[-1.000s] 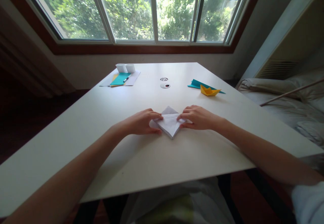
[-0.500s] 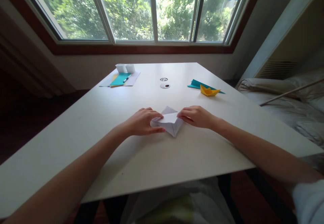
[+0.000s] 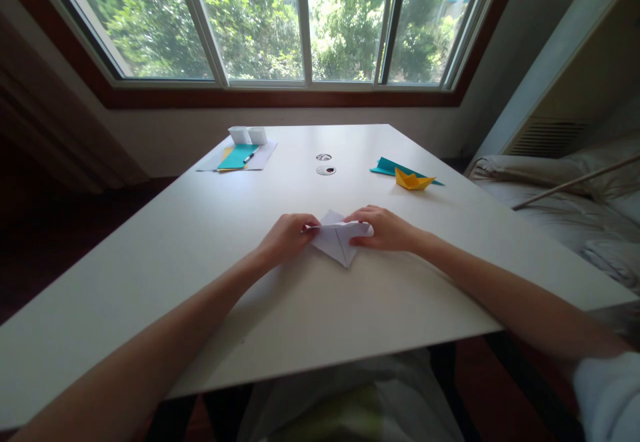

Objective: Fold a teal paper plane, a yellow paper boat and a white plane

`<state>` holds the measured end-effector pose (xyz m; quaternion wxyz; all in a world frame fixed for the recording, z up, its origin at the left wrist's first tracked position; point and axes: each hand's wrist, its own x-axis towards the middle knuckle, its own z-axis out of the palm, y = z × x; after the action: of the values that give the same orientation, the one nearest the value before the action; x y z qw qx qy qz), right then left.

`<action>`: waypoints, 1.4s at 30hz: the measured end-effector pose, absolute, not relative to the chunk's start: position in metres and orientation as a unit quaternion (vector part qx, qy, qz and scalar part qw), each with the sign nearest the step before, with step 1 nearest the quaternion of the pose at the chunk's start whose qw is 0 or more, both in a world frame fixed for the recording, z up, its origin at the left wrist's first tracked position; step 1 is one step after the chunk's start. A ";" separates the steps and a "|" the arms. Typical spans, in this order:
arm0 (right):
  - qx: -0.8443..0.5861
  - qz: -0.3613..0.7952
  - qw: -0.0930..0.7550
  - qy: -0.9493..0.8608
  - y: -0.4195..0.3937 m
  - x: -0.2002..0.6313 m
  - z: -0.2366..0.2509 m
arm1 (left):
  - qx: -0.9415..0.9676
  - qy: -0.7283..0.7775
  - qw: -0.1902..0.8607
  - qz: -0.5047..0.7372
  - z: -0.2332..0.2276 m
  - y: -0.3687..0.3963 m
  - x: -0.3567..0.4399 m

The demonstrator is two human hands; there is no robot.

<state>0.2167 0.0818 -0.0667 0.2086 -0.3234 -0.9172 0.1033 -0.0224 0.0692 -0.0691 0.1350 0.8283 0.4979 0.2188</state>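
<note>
A folded sheet of white paper (image 3: 336, 242) lies on the white table in front of me, with one corner pointing toward me and another away. My left hand (image 3: 290, 235) pinches its left edge between thumb and fingers. On the other side, my right hand (image 3: 381, 229) grips the right part, thumb on the near face and fingers behind the upper edge. The folded edge between the hands is raised a little, and a crease runs down the near face.
A yellow paper boat (image 3: 413, 180) and a teal paper plane (image 3: 395, 167) sit at the right. Far left are teal paper (image 3: 236, 157), a pen (image 3: 251, 155) and two white containers (image 3: 257, 135). Two round discs (image 3: 326, 170) lie mid-table. The table's front edge (image 3: 330, 367) is near my lap.
My left thumb and fingers have closed on the paper's left edge. My right hand has taken hold of the right side, and the folded edge now stands higher.
</note>
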 end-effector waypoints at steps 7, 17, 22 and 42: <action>-0.409 0.087 0.205 -0.885 0.083 0.213 -0.068 | 0.812 0.517 0.157 0.222 -0.067 0.068 -0.013; -0.478 0.026 0.152 -0.865 0.075 0.205 -0.060 | 0.785 0.557 0.153 0.223 -0.066 0.064 -0.004; -0.468 0.079 0.198 -0.857 0.079 0.209 -0.061 | 0.769 0.581 0.141 0.226 -0.067 0.066 -0.006; -0.374 0.572 0.248 -0.687 0.108 0.243 -0.064 | 0.767 0.597 0.093 0.216 -0.067 0.065 -0.010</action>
<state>0.2426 0.1076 -0.0638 0.2480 -0.3739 -0.6869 0.5717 -0.0101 0.0650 -0.0672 0.0929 0.7668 0.5972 0.2164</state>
